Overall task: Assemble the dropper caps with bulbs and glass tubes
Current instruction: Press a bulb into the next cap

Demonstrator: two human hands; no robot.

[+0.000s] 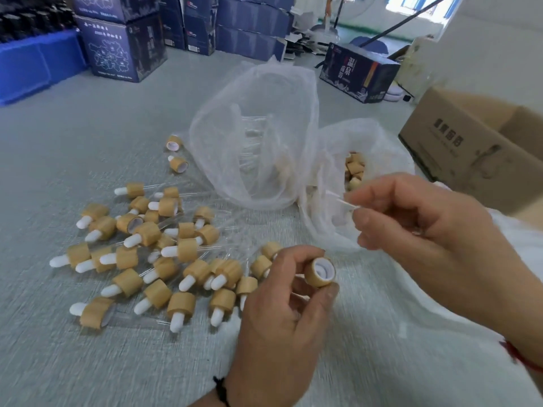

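Left hand pinches a round bamboo-coloured cap with white liner; right hand, just above it, pinches a thin clear glass tube. Many finished wooden droppers with white bulbs lie left of the hands. Clear plastic bag of loose caps beyond the right hand is far from empty.

Pale grey-green floor runs wide here, with dark blue printed cartons stacked along the back and a blue plastic crate off at the left edge. One more dark carton sits alone on the floor further right, a brown cardboard box stands open near it, and daylight pours in from a bright window up in the far right corner beside a white wall.
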